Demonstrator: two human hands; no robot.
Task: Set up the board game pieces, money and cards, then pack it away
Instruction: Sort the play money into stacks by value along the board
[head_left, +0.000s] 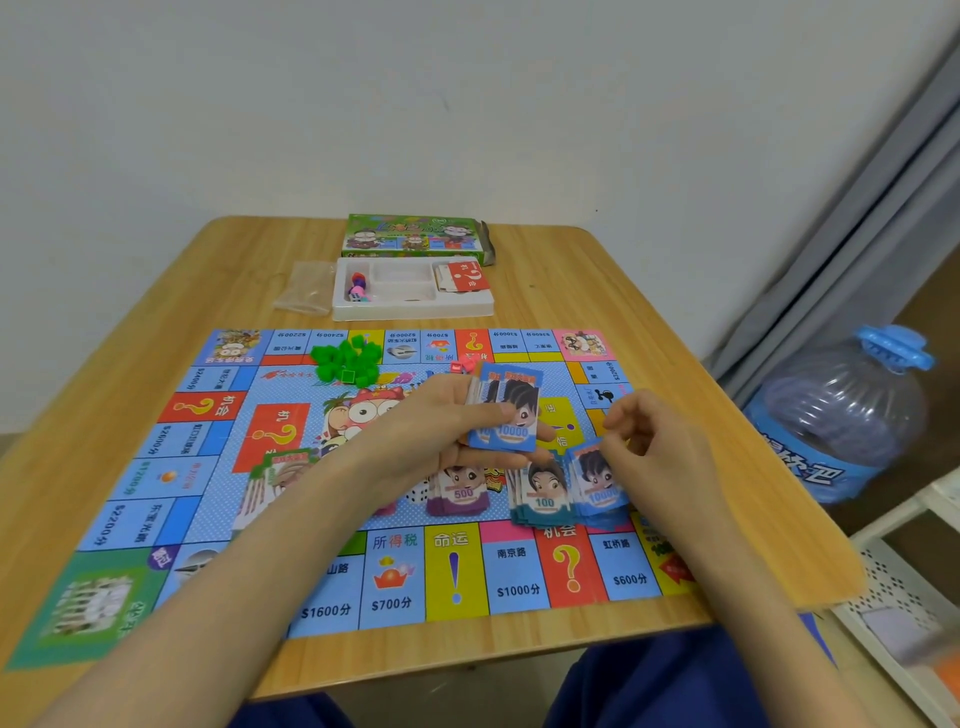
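Your left hand grips a stack of blue 10000 notes, thumb clamped across them, over the game board on the bench. Just right of those fingers, your right hand curls its fingers at the top edge of the 10000 pile lying on the board. Pinching a note or not, can't tell.

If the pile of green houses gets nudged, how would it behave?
The green houses look small, loose and heaped, so a push would probably scatter them rather than move them together. They seem light plastic and blocky, so unlikely to roll far on the board.
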